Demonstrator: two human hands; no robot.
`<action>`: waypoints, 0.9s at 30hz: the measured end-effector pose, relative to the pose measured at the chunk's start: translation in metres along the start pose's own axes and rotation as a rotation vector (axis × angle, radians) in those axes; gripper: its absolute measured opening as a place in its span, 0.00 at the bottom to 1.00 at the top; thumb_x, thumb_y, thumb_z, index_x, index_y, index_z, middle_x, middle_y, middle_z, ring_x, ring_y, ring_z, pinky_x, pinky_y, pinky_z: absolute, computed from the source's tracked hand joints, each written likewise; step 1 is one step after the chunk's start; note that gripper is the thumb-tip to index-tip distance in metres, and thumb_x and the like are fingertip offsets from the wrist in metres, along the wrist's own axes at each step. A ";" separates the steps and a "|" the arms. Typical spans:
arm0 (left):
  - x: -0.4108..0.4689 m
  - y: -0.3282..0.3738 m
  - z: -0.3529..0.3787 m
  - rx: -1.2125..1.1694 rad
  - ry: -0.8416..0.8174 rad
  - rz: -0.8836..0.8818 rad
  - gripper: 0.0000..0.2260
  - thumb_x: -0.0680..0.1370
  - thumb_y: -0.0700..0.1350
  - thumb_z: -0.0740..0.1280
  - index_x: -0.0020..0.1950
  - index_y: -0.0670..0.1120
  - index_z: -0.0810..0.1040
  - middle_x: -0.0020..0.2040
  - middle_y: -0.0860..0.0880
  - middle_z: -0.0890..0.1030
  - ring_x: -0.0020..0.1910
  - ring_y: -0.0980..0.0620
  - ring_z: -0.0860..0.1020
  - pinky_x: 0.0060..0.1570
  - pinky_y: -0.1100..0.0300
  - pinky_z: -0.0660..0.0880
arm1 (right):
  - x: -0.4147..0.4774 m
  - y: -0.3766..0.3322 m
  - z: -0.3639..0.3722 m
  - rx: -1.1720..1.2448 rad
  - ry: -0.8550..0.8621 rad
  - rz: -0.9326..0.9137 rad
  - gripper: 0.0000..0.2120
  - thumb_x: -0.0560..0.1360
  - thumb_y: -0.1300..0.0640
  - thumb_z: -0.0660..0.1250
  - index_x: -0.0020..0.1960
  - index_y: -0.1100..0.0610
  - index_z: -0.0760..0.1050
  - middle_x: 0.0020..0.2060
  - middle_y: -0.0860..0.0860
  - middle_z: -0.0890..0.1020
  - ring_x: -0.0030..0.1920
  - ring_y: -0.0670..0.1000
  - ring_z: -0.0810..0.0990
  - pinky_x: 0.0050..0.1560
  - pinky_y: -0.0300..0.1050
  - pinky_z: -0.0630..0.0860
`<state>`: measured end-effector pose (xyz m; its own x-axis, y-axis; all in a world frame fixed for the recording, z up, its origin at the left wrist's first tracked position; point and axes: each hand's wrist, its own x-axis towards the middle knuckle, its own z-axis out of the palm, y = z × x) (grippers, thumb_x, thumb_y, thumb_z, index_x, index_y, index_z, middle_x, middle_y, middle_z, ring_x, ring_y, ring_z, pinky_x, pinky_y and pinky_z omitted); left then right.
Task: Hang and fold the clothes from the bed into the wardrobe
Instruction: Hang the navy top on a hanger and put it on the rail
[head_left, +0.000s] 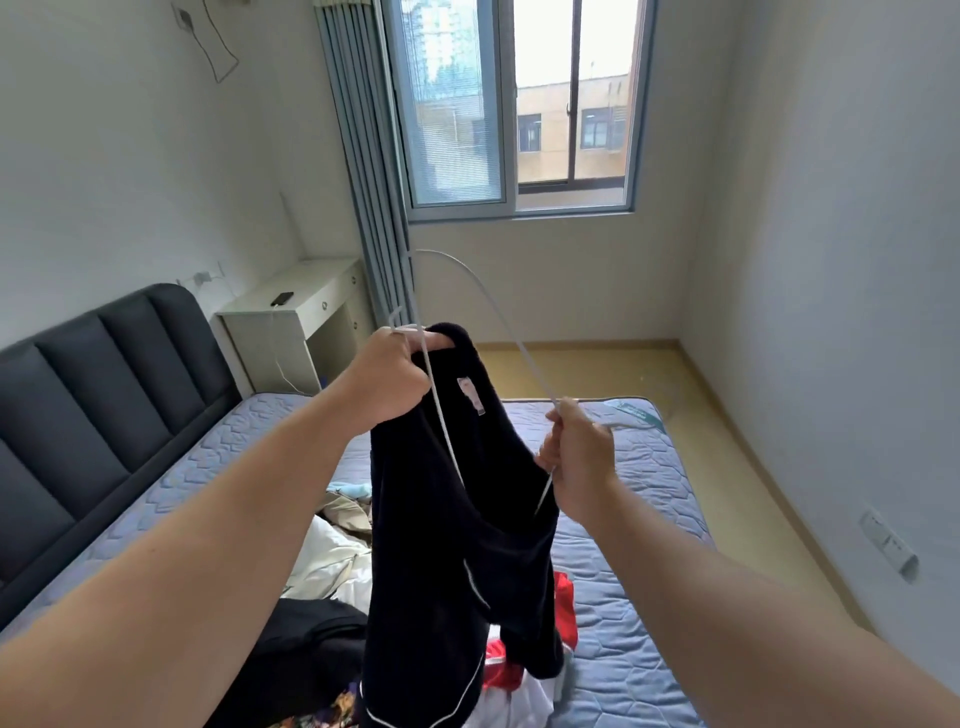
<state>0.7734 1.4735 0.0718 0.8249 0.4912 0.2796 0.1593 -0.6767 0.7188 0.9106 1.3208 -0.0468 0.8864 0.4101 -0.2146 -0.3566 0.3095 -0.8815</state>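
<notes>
- The fingers of my left hand (395, 374) are clenched round the collar of the dark top (441, 545) and one part of the wire hanger (440, 415), lifting the top clear of the bed (649, 649) so it drapes open.
- The fingers of my right hand (576, 462) pinch the hanger's other side, I judge to steer it into the shoulder.
- Other clothes (332, 561) lie heaped on the bed below; the wardrobe is out of view.
</notes>
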 end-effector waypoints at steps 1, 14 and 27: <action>0.000 -0.001 0.000 -0.057 0.012 -0.016 0.34 0.66 0.27 0.59 0.45 0.68 0.84 0.54 0.54 0.84 0.48 0.48 0.83 0.46 0.51 0.82 | 0.000 0.008 -0.001 0.002 0.006 0.026 0.07 0.67 0.56 0.65 0.31 0.55 0.73 0.21 0.50 0.66 0.22 0.50 0.65 0.30 0.46 0.69; -0.008 -0.045 -0.034 0.051 0.088 -0.088 0.36 0.64 0.25 0.56 0.58 0.57 0.86 0.54 0.56 0.83 0.50 0.54 0.82 0.41 0.63 0.80 | 0.005 0.005 -0.003 -0.517 0.098 -0.144 0.17 0.67 0.51 0.65 0.22 0.51 0.65 0.23 0.51 0.64 0.25 0.51 0.64 0.30 0.45 0.67; -0.015 -0.056 -0.033 0.475 0.203 -0.087 0.29 0.69 0.30 0.58 0.63 0.52 0.84 0.62 0.57 0.79 0.63 0.49 0.77 0.65 0.47 0.74 | -0.001 0.010 0.009 -1.172 -0.024 -0.425 0.20 0.71 0.50 0.61 0.23 0.58 0.64 0.18 0.48 0.69 0.28 0.52 0.71 0.33 0.48 0.66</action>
<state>0.7340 1.5219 0.0482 0.6836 0.6212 0.3831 0.4902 -0.7797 0.3897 0.9037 1.3306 -0.0515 0.8571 0.4840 0.1764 0.4455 -0.5245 -0.7256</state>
